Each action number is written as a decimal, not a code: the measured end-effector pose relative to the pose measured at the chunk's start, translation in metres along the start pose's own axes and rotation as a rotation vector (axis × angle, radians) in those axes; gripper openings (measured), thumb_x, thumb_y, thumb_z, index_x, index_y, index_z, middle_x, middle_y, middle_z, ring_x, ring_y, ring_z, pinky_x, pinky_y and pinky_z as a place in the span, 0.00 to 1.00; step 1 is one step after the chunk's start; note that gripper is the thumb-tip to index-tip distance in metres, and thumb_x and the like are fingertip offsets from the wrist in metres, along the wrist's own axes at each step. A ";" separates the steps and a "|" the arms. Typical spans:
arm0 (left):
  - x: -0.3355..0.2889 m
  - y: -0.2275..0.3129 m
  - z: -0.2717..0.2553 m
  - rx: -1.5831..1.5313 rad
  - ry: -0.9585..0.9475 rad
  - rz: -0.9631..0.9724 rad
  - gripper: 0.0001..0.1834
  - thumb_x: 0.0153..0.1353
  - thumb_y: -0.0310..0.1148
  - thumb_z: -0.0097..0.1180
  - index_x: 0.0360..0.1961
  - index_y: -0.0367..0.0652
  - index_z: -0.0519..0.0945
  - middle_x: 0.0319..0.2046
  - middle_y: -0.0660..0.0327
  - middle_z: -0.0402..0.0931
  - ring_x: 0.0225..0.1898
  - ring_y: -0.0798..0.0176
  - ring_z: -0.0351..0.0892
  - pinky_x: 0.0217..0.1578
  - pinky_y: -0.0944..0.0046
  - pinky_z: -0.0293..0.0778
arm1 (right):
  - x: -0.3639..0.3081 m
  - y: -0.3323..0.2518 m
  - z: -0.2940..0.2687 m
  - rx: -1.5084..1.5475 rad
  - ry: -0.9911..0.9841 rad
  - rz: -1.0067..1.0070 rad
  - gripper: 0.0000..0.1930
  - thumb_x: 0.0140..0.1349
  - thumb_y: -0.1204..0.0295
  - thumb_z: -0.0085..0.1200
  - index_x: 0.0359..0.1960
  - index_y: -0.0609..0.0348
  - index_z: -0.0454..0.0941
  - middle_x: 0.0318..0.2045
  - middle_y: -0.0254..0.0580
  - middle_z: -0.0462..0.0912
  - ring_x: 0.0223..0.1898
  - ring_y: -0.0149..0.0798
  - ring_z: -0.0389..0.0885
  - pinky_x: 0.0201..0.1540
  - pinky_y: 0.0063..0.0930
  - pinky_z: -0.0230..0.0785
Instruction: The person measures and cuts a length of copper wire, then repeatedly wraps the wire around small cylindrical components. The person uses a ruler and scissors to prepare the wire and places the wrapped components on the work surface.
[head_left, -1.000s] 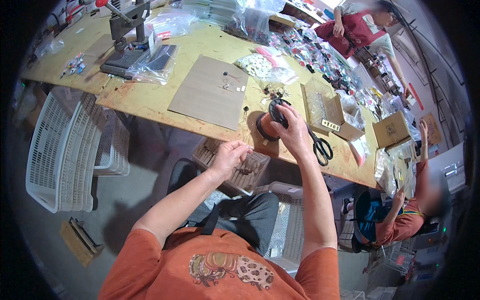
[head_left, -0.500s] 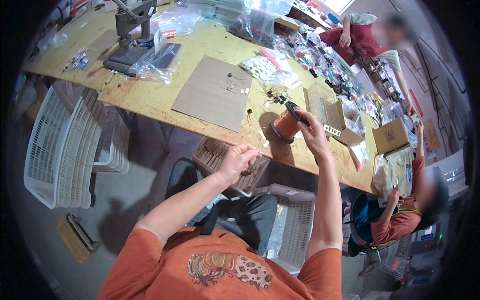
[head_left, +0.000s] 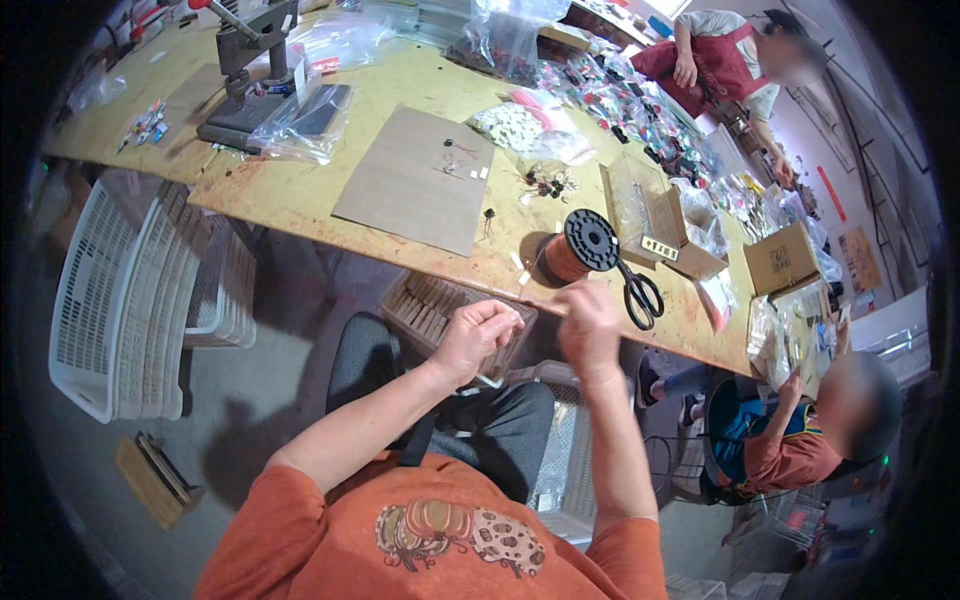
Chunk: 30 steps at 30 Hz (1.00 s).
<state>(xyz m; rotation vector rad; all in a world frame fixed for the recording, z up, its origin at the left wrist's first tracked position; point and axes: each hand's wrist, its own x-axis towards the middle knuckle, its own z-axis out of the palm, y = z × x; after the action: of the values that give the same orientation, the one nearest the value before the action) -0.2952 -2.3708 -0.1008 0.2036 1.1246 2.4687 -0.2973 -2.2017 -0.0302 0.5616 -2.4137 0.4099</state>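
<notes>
Spool of copper wire lying on its side near the front edge of the wooden workbench, black flange turned toward the camera — no longer under the right hand, which a second ago was on it and half a second ago had it lifted and tilted. Now set down, and both hands drawn back toward the body, off the bench edge. Right hand hanging just in front of the spool, fingers curled and pinched together, blurred with motion; cannot tell whether a strand is caught between the fingertips, though a thin line seems to run from the spool toward it. Left hand closed in a loose fist over the lap, just as in the earlier views; contents hidden. Likely meaning — a length of wire being paid out from the spool for work between the two hands, spool left to sit as a feeder.

Just right of the spool, black-handled scissors, touching or nearly so. Behind it, a clear plastic box and a scatter of small components. Further left, a flat cardboard sheet with a few small parts on it. Under the bench edge, a brown slotted tray. Far left, white plastic baskets.
</notes>
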 end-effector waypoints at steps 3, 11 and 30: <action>0.002 0.015 0.001 -0.058 0.005 -0.022 0.08 0.61 0.31 0.50 0.29 0.40 0.78 0.14 0.72 0.66 0.12 0.82 0.52 0.13 0.79 0.46 | -0.008 -0.014 0.039 0.046 -0.166 0.094 0.03 0.43 0.77 0.54 0.22 0.59 0.74 0.26 0.42 0.73 0.34 0.46 0.73 0.36 0.36 0.67; 0.011 0.022 -0.004 0.025 -0.008 0.018 0.08 0.61 0.31 0.50 0.28 0.41 0.78 0.15 0.72 0.67 0.13 0.82 0.54 0.14 0.80 0.47 | 0.008 -0.001 0.076 0.179 -0.150 0.140 0.22 0.48 0.76 0.51 0.49 0.63 0.70 0.50 0.53 0.71 0.53 0.51 0.69 0.55 0.36 0.62; -0.008 -0.009 -0.017 0.260 0.010 -0.110 0.08 0.60 0.32 0.52 0.25 0.43 0.77 0.15 0.73 0.66 0.17 0.81 0.58 0.18 0.79 0.53 | 0.066 0.028 0.017 -0.265 -0.012 0.619 0.40 0.41 0.54 0.60 0.53 0.67 0.63 0.44 0.61 0.70 0.48 0.57 0.69 0.52 0.44 0.63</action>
<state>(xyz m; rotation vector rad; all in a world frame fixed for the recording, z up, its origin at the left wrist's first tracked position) -0.2901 -2.3802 -0.1185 0.1987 1.4210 2.2261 -0.3669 -2.2035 -0.0056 -0.3132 -2.5602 0.3256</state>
